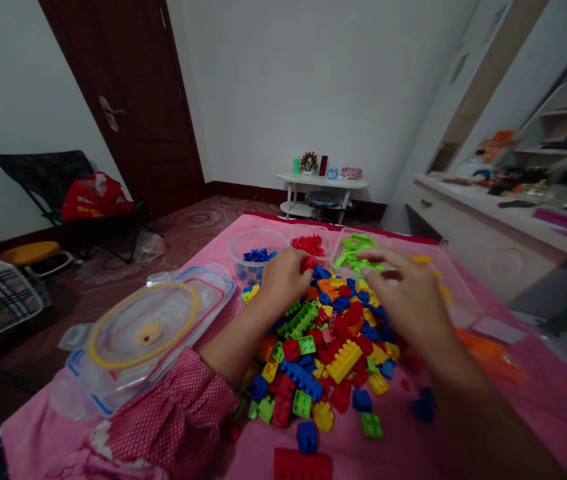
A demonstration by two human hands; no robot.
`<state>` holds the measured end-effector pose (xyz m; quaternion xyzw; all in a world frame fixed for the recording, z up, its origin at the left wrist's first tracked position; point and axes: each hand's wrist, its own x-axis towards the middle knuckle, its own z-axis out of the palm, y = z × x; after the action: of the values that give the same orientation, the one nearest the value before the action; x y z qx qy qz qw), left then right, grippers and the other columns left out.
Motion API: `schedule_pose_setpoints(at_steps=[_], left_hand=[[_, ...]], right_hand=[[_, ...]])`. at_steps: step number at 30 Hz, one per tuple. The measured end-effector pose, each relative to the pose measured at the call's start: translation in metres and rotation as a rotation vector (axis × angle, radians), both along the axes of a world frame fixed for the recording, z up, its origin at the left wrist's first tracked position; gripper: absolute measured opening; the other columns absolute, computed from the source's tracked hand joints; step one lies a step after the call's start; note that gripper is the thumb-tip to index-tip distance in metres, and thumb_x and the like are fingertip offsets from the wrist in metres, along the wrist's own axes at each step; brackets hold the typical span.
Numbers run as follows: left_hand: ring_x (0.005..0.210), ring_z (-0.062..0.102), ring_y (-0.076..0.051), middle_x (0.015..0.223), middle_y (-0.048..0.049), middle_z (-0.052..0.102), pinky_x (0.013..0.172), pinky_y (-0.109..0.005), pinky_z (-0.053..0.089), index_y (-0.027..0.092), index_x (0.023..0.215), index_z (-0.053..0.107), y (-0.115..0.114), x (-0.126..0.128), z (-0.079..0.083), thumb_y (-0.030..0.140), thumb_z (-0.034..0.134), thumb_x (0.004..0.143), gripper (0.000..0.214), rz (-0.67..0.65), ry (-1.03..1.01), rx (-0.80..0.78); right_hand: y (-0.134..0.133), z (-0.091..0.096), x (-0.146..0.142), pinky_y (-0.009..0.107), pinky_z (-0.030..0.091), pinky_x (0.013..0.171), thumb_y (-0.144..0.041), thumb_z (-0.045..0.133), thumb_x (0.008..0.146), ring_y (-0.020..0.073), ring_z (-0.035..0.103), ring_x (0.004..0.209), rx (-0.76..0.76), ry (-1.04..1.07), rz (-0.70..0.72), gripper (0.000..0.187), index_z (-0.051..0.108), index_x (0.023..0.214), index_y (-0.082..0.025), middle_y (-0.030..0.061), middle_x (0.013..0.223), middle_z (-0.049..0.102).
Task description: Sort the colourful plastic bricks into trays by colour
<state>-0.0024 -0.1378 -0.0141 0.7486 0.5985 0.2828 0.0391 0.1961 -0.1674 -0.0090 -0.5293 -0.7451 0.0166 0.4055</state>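
One heap of multicoloured plastic building bricks (pixel 333 347); two hands, left hand (pixel 283 277) and right hand (pixel 410 303); three clear plastic tubs (pixel 258 243) (a possible fourth is blurred); at least three stacked clear lids (pixel 143 333).

**Both hands forward: one curled, one spread**

The left hand (pixel 286 277) reaches forward, fingers curled inward, forearm bare. The right hand (pixel 408 300) hovers palm down, fingers spread and loose, its outline blurred.
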Motion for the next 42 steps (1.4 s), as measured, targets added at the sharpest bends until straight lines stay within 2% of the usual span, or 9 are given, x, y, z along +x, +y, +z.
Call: schedule_pose_setpoints(at_steps=[3,6,12,20,27,31,34,38,42], left_hand=[[0.083,0.06,-0.018,0.09,-0.0071,0.067,0.076,-0.029,0.048,0.015,0.095,0.066,0.005,0.001,0.0,0.027,0.058,0.074,0.026,-0.073,-0.262,-0.071],[0.067,0.058,-0.013,0.083,-0.0053,0.065,0.058,-0.024,0.048,0.013,0.099,0.064,0.006,0.002,0.0,0.026,0.057,0.075,0.028,-0.169,-0.642,-0.309],[0.054,0.051,-0.007,0.083,-0.0037,0.062,0.045,-0.018,0.045,0.017,0.108,0.059,-0.001,0.004,0.006,0.021,0.059,0.075,0.034,-0.26,-1.133,-0.671],[0.053,0.052,-0.005,0.089,-0.0061,0.065,0.04,-0.014,0.036,0.018,0.109,0.062,-0.001,0.004,0.004,0.025,0.066,0.071,0.039,-0.381,-1.22,-0.762],[0.054,0.054,-0.006,0.095,-0.0077,0.063,0.035,-0.01,0.023,0.018,0.107,0.06,-0.014,0.011,0.016,0.045,0.06,0.076,0.042,-0.477,-1.262,-0.883],[0.058,0.056,-0.007,0.098,-0.0069,0.062,0.036,-0.011,0.025,0.02,0.109,0.06,-0.021,0.015,0.018,0.055,0.056,0.076,0.048,-0.589,-1.292,-1.015],[0.061,0.057,-0.007,0.1,-0.0062,0.062,0.037,-0.012,0.024,0.021,0.108,0.061,-0.022,0.017,0.014,0.05,0.059,0.077,0.043,-0.657,-1.314,-1.044],[0.058,0.055,-0.005,0.099,-0.007,0.063,0.038,-0.011,0.023,0.021,0.11,0.06,-0.02,0.016,0.011,0.035,0.065,0.075,0.038,-0.601,-1.383,-0.992],[0.054,0.051,-0.005,0.092,-0.0077,0.063,0.038,-0.011,0.022,0.018,0.105,0.06,0.002,0.016,0.023,0.03,0.063,0.077,0.031,-0.438,-1.45,-0.854]], right_hand=[[0.016,-0.026,0.0,0.037,0.042,0.095,-0.01,0.049,0.075,0.0214,0.055,0.107,-0.117,-0.145,0.011,0.041,0.065,0.11,-0.024,0.0026,0.11,0.066],[0.028,-0.047,0.004,0.035,0.04,0.097,-0.011,0.047,0.075,0.02,0.055,0.11,-0.255,-0.245,0.002,0.044,0.064,0.114,-0.025,0.0012,0.116,0.064],[0.02,-0.04,0.004,0.032,0.044,0.089,-0.016,0.05,0.076,0.0209,0.058,0.105,-0.324,-0.364,0.001,0.042,0.064,0.115,-0.024,0.0047,0.116,0.064],[0.019,-0.021,0.014,0.029,0.047,0.078,-0.016,0.049,0.076,0.0204,0.064,0.089,-0.343,-0.3,-0.015,0.034,0.072,0.099,-0.025,0.0028,0.098,0.072],[-0.004,0.016,-0.005,0.026,0.045,0.053,-0.021,0.054,0.074,0.0149,0.058,0.056,-0.121,0.106,-0.041,0.024,0.07,0.092,-0.017,0.0024,0.068,0.067],[-0.018,0.02,-0.027,0.028,0.05,0.065,-0.016,0.055,0.074,0.0145,0.062,0.068,-0.064,0.244,0.138,0.034,0.064,0.107,-0.018,0.0047,0.089,0.069],[-0.022,0.022,-0.033,0.029,0.052,0.071,-0.016,0.057,0.075,0.0147,0.064,0.075,-0.061,0.324,0.174,0.041,0.058,0.116,-0.02,0.0066,0.106,0.066],[-0.022,0.029,-0.025,0.026,0.052,0.064,-0.019,0.059,0.076,0.0135,0.064,0.07,-0.006,0.451,0.109,0.034,0.06,0.11,-0.019,0.0078,0.105,0.066],[-0.019,0.033,-0.015,0.025,0.051,0.058,-0.021,0.059,0.076,0.0134,0.064,0.067,-0.008,0.565,0.081,0.03,0.06,0.107,-0.019,0.0076,0.099,0.067]])
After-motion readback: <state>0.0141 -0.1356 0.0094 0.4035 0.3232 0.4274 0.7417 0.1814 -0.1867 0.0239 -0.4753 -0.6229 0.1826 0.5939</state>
